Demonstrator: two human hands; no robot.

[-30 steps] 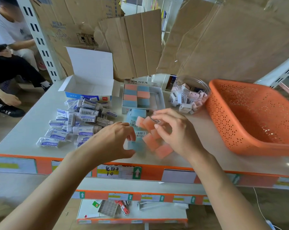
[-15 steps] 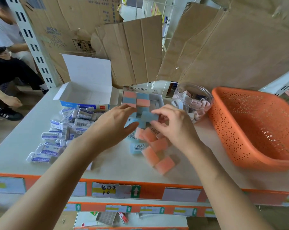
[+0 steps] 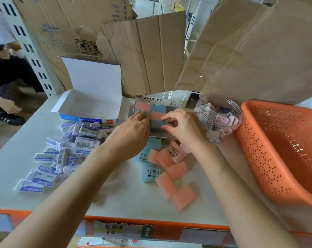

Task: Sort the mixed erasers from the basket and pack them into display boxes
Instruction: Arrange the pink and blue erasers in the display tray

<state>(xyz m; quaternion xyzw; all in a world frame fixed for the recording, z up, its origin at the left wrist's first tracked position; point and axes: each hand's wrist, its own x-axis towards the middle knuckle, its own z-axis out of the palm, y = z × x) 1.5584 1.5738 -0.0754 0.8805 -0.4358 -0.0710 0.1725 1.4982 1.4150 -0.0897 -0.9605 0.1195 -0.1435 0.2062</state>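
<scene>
Left hand: fingers straight, tips pressing on the packed rows at the near-left part of the display box; grips nothing.

Right hand: fingers curled, thumb and fingertips pinching a blue eraser inside the box, just below a seated pink one.

Display box: lies directly under both sets of fingertips, holding pink and blue blocks in alternating order (printed flap standing at its far edge).

Loose erasers: pink and blue, scattered on the tabletop under the wrists, on the near side of the hands.

Sleeved white erasers: heaped left of the left hand.

Open white box: beyond the left hand, lid raised.

Clear jar: just right of the right hand, holding small wrapped pieces.

Orange basket: farther right, just beside the jar.
</scene>
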